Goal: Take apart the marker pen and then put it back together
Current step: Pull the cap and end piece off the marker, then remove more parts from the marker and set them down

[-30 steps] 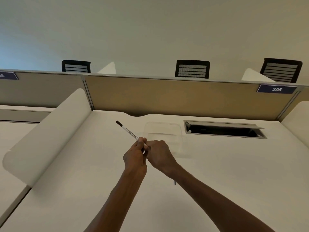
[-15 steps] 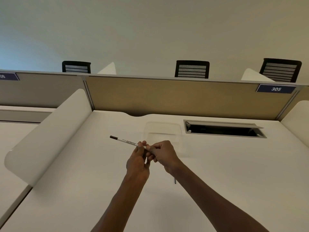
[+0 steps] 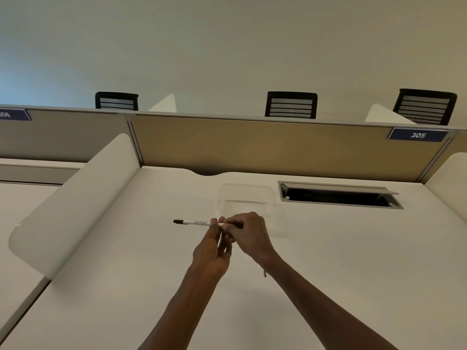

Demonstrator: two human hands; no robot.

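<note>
A thin white marker pen (image 3: 195, 222) with a dark left end lies level above the white desk (image 3: 341, 261), pointing left. My left hand (image 3: 211, 251) pinches its barrel from below near the right end. My right hand (image 3: 249, 234) closes its fingers over the pen's right end, which is hidden inside the grip. A small dark piece (image 3: 265, 273) lies on the desk under my right wrist, mostly covered by the arm.
A clear plastic tray (image 3: 246, 198) rests on the desk just beyond my hands. An open cable slot (image 3: 338, 195) lies at the back right. A tan partition (image 3: 265, 147) closes the back, and white side dividers (image 3: 73, 198) stand on both sides.
The pen has swung from pointing up-left to lying level and pointing left. Both hands have kept their hold and shifted slightly right.
</note>
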